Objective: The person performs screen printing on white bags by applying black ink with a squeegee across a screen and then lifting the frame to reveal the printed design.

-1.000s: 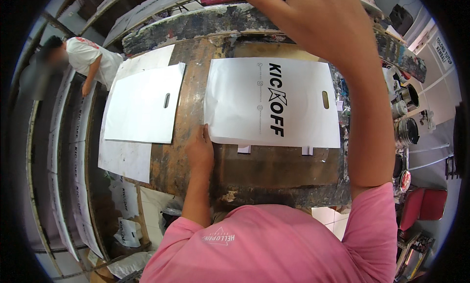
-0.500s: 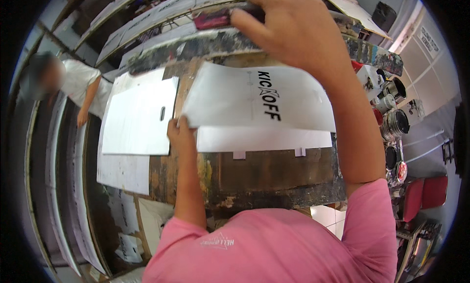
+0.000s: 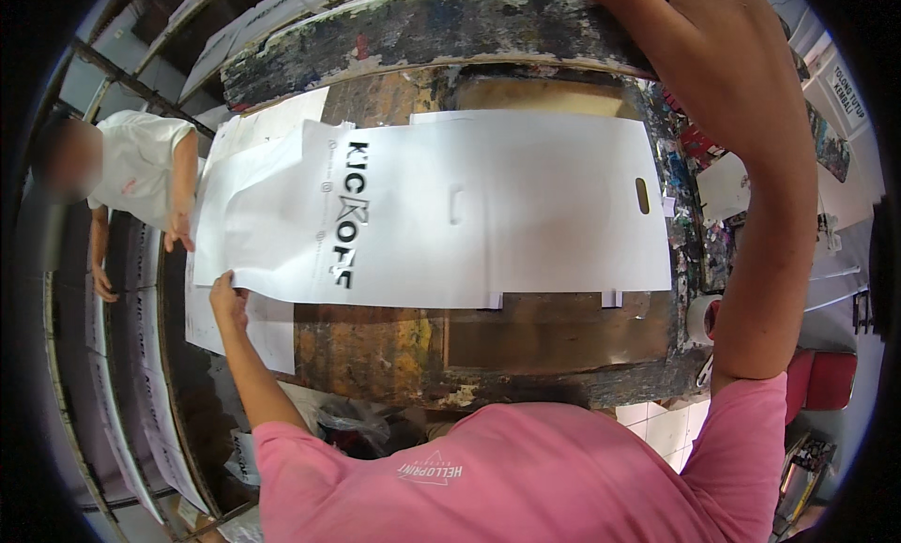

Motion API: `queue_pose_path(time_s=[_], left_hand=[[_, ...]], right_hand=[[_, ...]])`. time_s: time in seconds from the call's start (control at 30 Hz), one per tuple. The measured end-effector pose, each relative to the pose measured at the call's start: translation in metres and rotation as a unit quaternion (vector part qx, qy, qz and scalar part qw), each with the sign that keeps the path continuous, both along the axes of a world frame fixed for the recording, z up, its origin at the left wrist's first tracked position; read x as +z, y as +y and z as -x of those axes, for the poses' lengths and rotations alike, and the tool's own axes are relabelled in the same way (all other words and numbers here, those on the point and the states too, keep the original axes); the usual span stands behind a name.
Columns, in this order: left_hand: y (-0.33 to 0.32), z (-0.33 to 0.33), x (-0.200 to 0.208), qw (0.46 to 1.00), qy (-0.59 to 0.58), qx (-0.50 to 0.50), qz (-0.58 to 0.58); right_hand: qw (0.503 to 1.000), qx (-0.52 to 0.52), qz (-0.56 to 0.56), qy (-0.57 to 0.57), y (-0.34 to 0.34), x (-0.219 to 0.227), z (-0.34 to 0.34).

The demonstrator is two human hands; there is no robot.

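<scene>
My left hand [image 3: 228,299] pinches the near left corner of a white flat bag [image 3: 404,205] with large black lettering and a handle slot. This bag slants across the table, its left part bowed over white sheets [image 3: 267,332]. Partly beneath its right end lies a plain white bag [image 3: 572,205] with a dark oval handle hole, edged by small pale tabs [image 3: 612,299]. My right hand [image 3: 718,60] is raised at the top right, near the end of a paint-crusted wooden frame bar [image 3: 422,45]. Its fingertips are hidden, so whether it grips the bar is unclear.
A co-worker [image 3: 145,168] in a white shirt stands at the left of the stained wooden table [image 3: 375,355], hands near the sheets. Racks [image 3: 141,355] of printed bags rise at the left. At the right are a tin [image 3: 704,318] and a red chair [image 3: 826,383].
My left hand has carried the printed bag leftward from the table's middle onto the white sheets. The plain bag beneath is now exposed. My right hand has moved right, and the frame bar sits differently.
</scene>
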State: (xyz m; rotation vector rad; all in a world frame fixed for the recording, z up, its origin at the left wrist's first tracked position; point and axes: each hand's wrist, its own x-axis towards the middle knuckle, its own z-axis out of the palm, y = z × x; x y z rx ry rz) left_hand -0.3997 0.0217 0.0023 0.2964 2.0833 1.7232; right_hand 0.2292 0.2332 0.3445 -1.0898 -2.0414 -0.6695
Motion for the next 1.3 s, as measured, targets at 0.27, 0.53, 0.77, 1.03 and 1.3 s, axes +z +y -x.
queue_pose_path(time_s=[0.27, 0.53, 0.77, 1.03, 1.3], left_hand=[[0.001, 0.069, 0.021, 0.785, 0.344, 0.143, 0.495], [0.051, -0.282, 0.155, 0.871, 0.292, -0.338, -0.203], [0.021, -0.4, 0.138, 0.915, 0.038, -0.376, -0.145], [-0.023, -0.395, -0.01, 0.894, 0.274, -0.343, 0.089], [-0.019, -0.393, -0.012, 0.86, 0.348, -0.354, 0.119]], right_hand=[[0.976, 0.026, 0.214, 0.028, -0.016, 0.03, 0.0], [0.994, 0.102, 0.03, 0.028, -0.015, -0.021, -0.022], [0.918, 0.193, 0.3, -0.173, -0.062, -0.124, -0.073], [0.908, 0.206, 0.359, -0.061, 0.059, -0.283, -0.058], [0.944, 0.127, 0.279, -0.124, 0.297, -0.316, 0.013]])
